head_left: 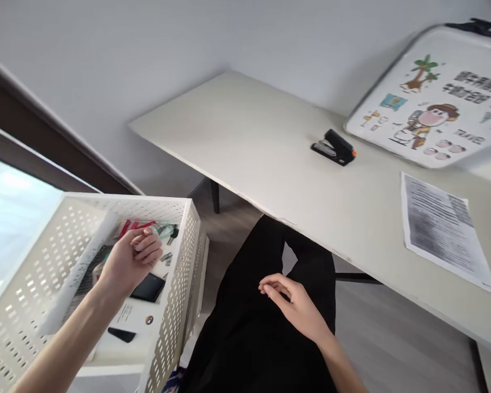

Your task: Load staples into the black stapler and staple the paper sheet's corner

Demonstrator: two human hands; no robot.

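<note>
My left hand (137, 259) hovers over a white perforated basket (192, 234) at the left, its fingers curled in toward the palm. Whatever those fingers may hold is hidden. Below it in the basket are a black flat item (148, 287), red-and-white packets (126, 228) and a roll of bubble wrap (71, 289). My right hand (292, 303) is above my lap, fingers loosely bent, with a gap between thumb and fingers and nothing in it. On the table (237, 136) rests a black stapler (334, 148), away from both hands.
A printed paper sheet (445, 229) lies on the table's right part. Behind it, a white suitcase (429, 98) with cartoon stickers leans by the wall. The table's front edge runs above my knees. A dark window frame (45, 125) borders the basket's side.
</note>
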